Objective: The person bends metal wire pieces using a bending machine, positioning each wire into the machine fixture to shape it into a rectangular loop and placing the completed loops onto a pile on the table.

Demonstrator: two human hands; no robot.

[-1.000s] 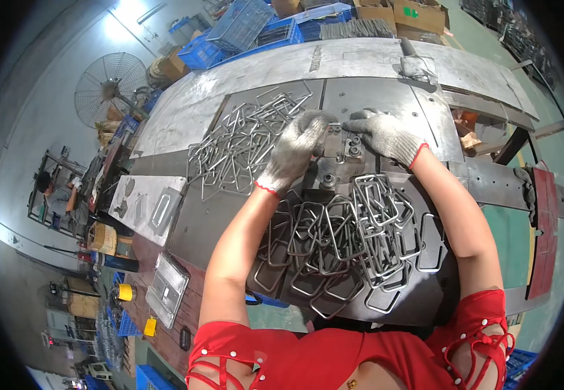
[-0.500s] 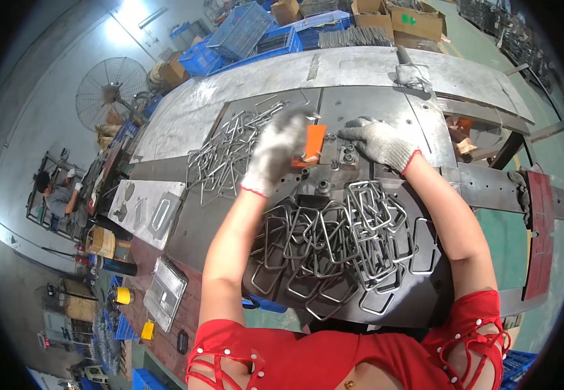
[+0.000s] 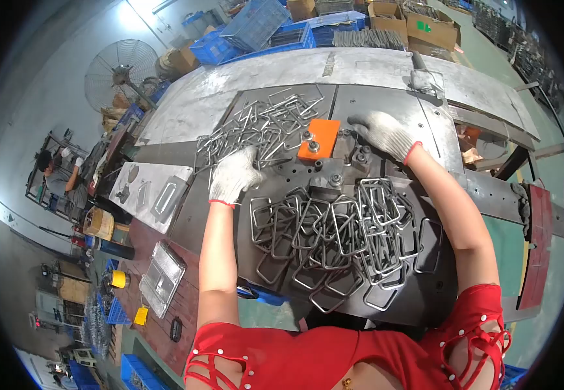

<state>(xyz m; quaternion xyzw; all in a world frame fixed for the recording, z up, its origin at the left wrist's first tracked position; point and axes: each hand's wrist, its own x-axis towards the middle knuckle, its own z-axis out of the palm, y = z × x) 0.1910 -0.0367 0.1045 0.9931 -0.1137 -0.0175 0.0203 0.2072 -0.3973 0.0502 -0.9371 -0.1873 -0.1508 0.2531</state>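
Note:
My left hand (image 3: 235, 177), in a white glove with grey fingers, is at the near edge of a pile of bent wire frames (image 3: 256, 127). Its fingers are curled; a thin dark rod shows beside them, but I cannot tell whether they hold it. My right hand (image 3: 389, 135), gloved alike, reaches over the right side of the bench fixture with fingers stretched out and nothing visible in them. Between the hands stand an orange plate (image 3: 321, 138) with bolts and a bolted metal block (image 3: 362, 157). Nearer me, a second heap of closed-looking wire loops (image 3: 340, 234) lies behind another bolted block (image 3: 327, 185).
Blue crates (image 3: 253, 26) and cardboard boxes (image 3: 431, 29) stand beyond the bench. At left are a metal plate (image 3: 149, 192), a clear-lidded case (image 3: 163, 279) and a yellow roll (image 3: 119, 279). Another person (image 3: 61, 172) sits far left near a large fan (image 3: 121, 75).
My left hand has moved left and towards me, away from the orange plate, uncovering it and its bolts. My right hand stays near the fixture. The whole view has shifted slightly.

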